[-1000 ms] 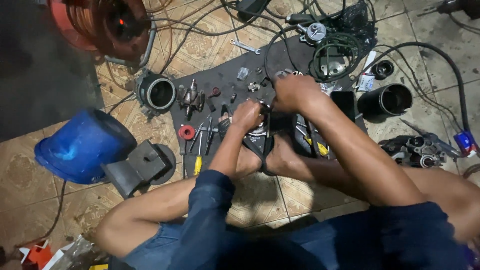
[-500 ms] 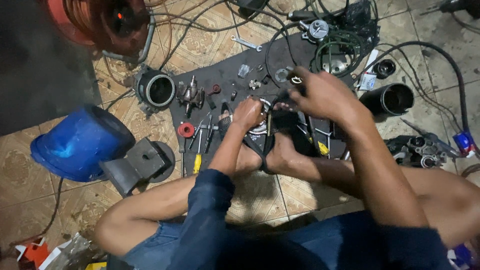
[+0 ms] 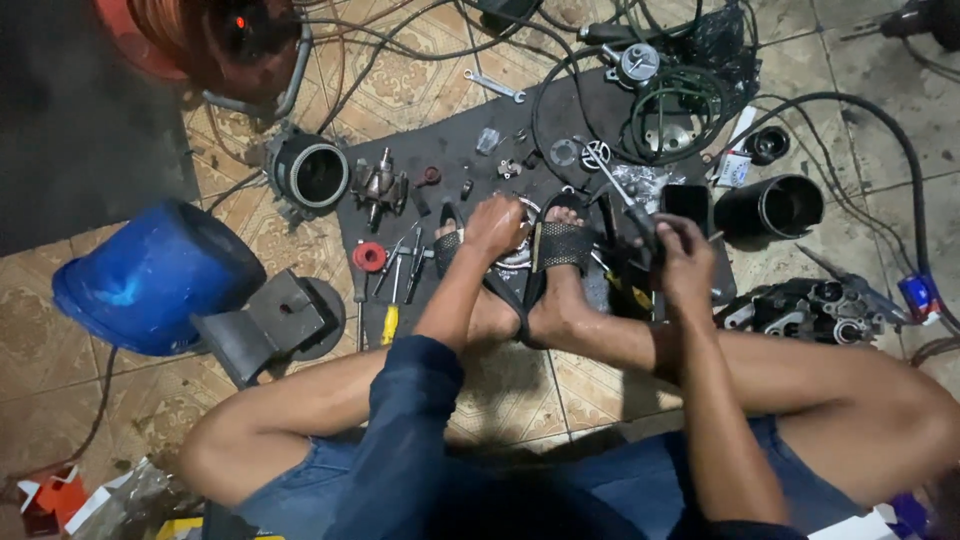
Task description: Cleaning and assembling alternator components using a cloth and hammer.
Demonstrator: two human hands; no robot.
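I sit on the tiled floor with both sandalled feet [image 3: 560, 250] on a dark work mat [image 3: 470, 140]. My left hand [image 3: 497, 225] rests closed on a round metal part held between my feet; the part is mostly hidden under the hand. My right hand [image 3: 678, 252] is off to the right of my feet and grips a long thin metal tool [image 3: 610, 182] whose shaft slants up and left. A dark phone [image 3: 685, 203] lies just above that hand.
On the mat lie a motor rotor [image 3: 380, 187], a red ring [image 3: 368, 256], screwdrivers [image 3: 390, 320], a wrench [image 3: 497, 87] and small parts. A round housing [image 3: 308, 172], a blue cover [image 3: 150, 275], a black cylinder [image 3: 770, 207], a grey casting [image 3: 820, 305] and cables surround it.
My right hand has left the part between my feet, moved right and down, and now holds the long tool. My left hand stays on the part.
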